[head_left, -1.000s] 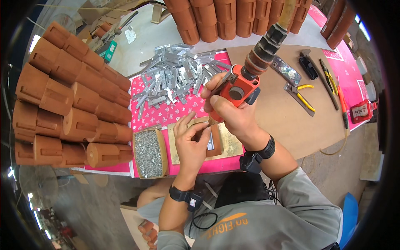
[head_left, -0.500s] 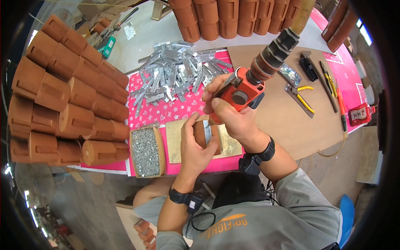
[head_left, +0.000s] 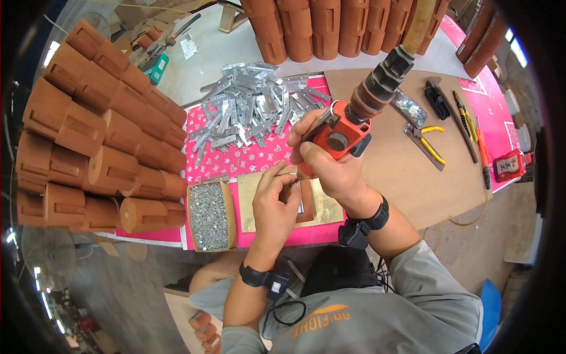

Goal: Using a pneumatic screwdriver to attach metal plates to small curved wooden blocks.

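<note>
My right hand [head_left: 336,168] is wrapped around a red pneumatic screwdriver [head_left: 343,134], whose tip points down toward my left hand. The tip itself is hidden behind the fingers. My left hand [head_left: 276,200] has its thumb and fingers drawn together just beside that tip; anything pinched there is too small to make out. Beneath both hands a reddish-brown piece [head_left: 306,213] rests in a wooden board [head_left: 249,206]. A bit of a shiny metal strip [head_left: 301,207] shows on it, mostly covered by my left hand.
Left of the board stands a cardboard box of screws [head_left: 209,218]. Beyond lies a heap of metal strips [head_left: 247,106]. Stacked brown cylinders [head_left: 88,130] rise at the left, with more [head_left: 324,29] at the back. Yellow-handled pliers [head_left: 427,141], a phone [head_left: 408,109] and a red bottle [head_left: 510,165] lie to the right.
My left fingers have come off the sides of the brown piece and closed together near the tool's tip. The screwdriver stays in my right hand, nearly in place. The whole view has shifted slightly.
</note>
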Action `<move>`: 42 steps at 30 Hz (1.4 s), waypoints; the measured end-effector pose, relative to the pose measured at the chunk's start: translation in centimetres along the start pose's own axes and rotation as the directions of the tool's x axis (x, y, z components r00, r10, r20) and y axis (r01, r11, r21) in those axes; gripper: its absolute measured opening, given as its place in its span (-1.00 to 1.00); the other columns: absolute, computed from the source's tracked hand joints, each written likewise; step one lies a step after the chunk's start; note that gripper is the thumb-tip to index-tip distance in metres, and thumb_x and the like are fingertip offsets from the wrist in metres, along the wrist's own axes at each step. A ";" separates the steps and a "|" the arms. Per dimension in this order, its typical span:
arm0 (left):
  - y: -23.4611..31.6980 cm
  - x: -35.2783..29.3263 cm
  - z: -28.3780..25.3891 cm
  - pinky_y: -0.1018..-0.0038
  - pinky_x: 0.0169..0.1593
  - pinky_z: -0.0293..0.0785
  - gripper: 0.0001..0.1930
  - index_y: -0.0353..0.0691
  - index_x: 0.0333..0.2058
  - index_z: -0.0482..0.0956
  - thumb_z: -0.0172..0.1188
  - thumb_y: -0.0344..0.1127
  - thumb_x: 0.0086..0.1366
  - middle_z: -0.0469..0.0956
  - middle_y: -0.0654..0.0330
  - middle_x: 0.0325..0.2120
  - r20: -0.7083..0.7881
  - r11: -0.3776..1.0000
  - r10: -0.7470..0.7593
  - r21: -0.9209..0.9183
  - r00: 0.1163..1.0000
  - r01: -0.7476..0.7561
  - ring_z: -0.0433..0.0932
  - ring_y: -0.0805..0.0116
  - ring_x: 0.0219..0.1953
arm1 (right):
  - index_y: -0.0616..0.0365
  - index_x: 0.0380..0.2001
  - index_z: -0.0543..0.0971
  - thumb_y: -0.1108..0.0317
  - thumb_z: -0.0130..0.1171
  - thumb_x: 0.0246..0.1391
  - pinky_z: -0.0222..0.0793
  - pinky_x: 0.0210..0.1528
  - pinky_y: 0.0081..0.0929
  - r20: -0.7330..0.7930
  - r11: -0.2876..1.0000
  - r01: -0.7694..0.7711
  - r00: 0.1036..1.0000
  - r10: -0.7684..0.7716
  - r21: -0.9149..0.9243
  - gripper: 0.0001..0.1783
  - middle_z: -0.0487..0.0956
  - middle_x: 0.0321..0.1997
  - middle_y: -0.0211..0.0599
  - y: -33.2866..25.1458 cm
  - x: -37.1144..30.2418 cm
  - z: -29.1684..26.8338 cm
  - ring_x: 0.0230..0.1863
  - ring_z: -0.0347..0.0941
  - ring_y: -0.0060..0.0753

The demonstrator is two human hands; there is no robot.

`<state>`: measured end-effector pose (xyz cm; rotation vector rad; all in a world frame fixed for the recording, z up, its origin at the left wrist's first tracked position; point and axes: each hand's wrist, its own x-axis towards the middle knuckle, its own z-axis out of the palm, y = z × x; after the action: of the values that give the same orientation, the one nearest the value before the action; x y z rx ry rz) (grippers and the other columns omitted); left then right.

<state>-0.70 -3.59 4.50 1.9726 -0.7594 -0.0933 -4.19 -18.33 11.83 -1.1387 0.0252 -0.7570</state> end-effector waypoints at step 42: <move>-1.0 -0.7 0.4 0.07 0.33 0.25 -0.13 -0.38 0.27 0.16 0.39 -0.39 -0.03 0.29 -0.23 0.21 0.091 0.990 0.136 -0.040 0.987 -0.132 0.30 -0.22 0.27 | 0.33 -0.32 0.54 0.65 0.14 -0.09 0.55 -0.26 -0.46 0.016 0.999 -0.047 0.999 0.047 -0.024 -0.81 0.62 -0.38 -0.27 0.7 -0.8 0.4 -0.35 0.58 -0.51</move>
<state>-0.95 -3.16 3.32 1.8898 -0.9436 -0.1185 -4.26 -17.48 11.16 -1.1634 0.0470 -0.7069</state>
